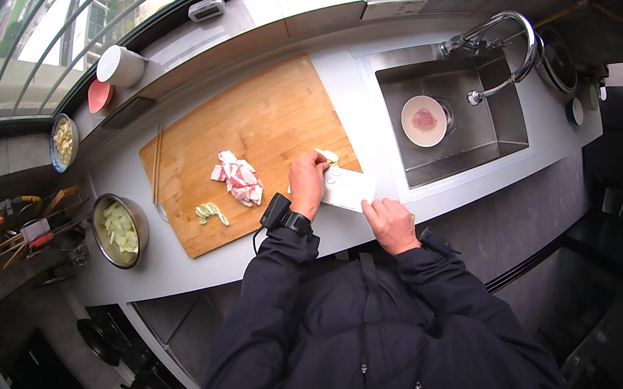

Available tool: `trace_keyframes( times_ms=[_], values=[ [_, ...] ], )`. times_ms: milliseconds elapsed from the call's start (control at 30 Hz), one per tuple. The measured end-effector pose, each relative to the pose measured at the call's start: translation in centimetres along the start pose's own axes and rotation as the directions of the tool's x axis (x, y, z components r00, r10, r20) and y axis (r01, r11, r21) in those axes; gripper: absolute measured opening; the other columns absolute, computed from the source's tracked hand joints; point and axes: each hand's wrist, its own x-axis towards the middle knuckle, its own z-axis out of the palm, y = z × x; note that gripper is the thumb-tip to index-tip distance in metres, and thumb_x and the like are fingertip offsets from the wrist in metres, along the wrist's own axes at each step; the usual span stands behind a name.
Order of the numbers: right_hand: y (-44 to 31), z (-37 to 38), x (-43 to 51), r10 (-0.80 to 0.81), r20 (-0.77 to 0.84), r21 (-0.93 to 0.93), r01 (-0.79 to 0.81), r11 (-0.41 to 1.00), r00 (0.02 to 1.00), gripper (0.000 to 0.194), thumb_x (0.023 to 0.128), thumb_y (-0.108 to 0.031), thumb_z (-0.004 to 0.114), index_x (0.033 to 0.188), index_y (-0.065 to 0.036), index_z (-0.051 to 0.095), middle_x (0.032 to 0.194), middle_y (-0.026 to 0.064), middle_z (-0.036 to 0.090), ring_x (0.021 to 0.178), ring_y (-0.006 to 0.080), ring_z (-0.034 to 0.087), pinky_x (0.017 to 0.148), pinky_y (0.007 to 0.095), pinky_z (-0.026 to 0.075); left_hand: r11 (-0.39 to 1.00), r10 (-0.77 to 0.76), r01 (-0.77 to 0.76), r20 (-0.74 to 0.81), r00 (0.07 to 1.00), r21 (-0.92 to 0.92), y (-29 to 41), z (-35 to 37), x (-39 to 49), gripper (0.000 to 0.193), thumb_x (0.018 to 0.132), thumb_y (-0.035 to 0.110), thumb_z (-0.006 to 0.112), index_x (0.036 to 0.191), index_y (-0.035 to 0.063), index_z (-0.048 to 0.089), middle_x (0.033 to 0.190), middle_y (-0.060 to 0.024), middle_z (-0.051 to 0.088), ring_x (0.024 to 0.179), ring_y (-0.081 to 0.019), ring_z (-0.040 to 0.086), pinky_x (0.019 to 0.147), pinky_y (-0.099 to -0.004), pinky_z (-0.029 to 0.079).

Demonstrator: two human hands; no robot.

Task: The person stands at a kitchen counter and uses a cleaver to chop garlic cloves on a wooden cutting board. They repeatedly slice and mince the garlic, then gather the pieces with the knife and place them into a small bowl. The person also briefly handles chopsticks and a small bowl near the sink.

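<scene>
My right hand (391, 220) is closed at the near end of a cleaver, whose broad pale blade (349, 190) lies flat at the right edge of the wooden cutting board (257, 112). My left hand (309, 181) is at the blade's left side, its fingertips touching pale sliced pieces (329, 157) beside and on the metal. Whether those fingers grip a piece cannot be told. Left of my hands, a pile of sliced pink-and-white meat (238, 178) rests on the board, with a short row of pale green slices (210, 213) nearby. The cleaver's handle is hidden by my right hand.
A steel bowl of cut pale green vegetable (140, 226) stands left of the board, where chopsticks (158, 164) lie along the edge. At right, the sink (452, 164) holds a bowl (412, 134) with pink meat under a curved faucet (531, 50). A patterned bowl (76, 146) sits on the ledge.
</scene>
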Motion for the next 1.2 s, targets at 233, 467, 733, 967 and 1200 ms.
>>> trace_keyframes(
  times_ms=[233, 467, 733, 967, 1200],
  values=[
    [0.4, -0.3, -0.3, 0.011, -0.012, 0.026, -0.011, 1.000, 1.000, 0.032, 0.087, -0.011, 0.067, 0.119, -0.006, 0.071, 0.087, 0.0034, 0.060, 0.081, 0.0213, 0.063, 0.070, 0.0356, 0.050, 0.999, -0.039, 0.036, -0.101, 0.994, -0.033, -1.6, -3.4, 0.2, 0.012, 0.092, 0.006, 0.079, 0.099, -0.0028, 0.076, 0.091, -0.0143, 0.078, 0.082, -0.0230, 0.076, 0.076, -0.0341, 0.058],
    [1.0, -0.4, -0.5, -0.020, 0.012, 0.039, 0.019, 0.999, 1.000, 0.032, 0.086, -0.011, 0.067, 0.118, -0.006, 0.071, 0.088, 0.0037, 0.061, 0.082, 0.0211, 0.063, 0.070, 0.0355, 0.051, 0.999, -0.028, 0.028, 0.017, 0.999, 0.044, -2.5, -2.4, 0.0, 0.012, 0.085, 0.005, 0.082, 0.093, -0.0008, 0.077, 0.090, -0.0179, 0.074, 0.084, -0.0341, 0.074, 0.077, -0.0421, 0.057],
    [1.7, -0.9, -1.3, -0.040, 0.018, 0.020, 0.040, 0.999, 0.999, 0.030, 0.086, -0.011, 0.067, 0.116, -0.007, 0.071, 0.087, 0.0032, 0.061, 0.082, 0.0210, 0.063, 0.071, 0.0350, 0.051, 0.997, 0.068, -0.061, -0.168, 0.983, 0.046, -1.0, -1.7, 2.1, 0.012, 0.089, 0.005, 0.080, 0.096, -0.0032, 0.075, 0.087, -0.0186, 0.075, 0.080, -0.0327, 0.074, 0.073, -0.0404, 0.056],
    [2.0, -1.0, -0.6, -0.022, 0.012, 0.053, 0.021, 0.998, 1.000, 0.028, 0.087, -0.011, 0.067, 0.115, -0.007, 0.071, 0.086, 0.0025, 0.061, 0.081, 0.0206, 0.063, 0.071, 0.0351, 0.051, 0.990, 0.138, -0.140, 0.225, 0.964, -0.009, 0.9, -3.1, -2.7, 0.015, 0.084, 0.005, 0.085, 0.096, -0.0012, 0.077, 0.088, -0.0141, 0.074, 0.079, -0.0275, 0.071, 0.074, -0.0381, 0.056],
    [1.8, -0.8, 0.6, -0.085, -0.031, 0.084, 0.087, 0.993, 0.996, 0.029, 0.087, -0.011, 0.067, 0.115, -0.007, 0.070, 0.086, 0.0033, 0.061, 0.080, 0.0214, 0.063, 0.070, 0.0358, 0.051, 0.994, 0.108, -0.108, 0.109, 0.988, -0.006, 0.3, -1.2, -2.4, 0.013, 0.085, 0.004, 0.083, 0.096, -0.0016, 0.078, 0.091, -0.0160, 0.076, 0.085, -0.0310, 0.074, 0.077, -0.0394, 0.057]
  ],
)
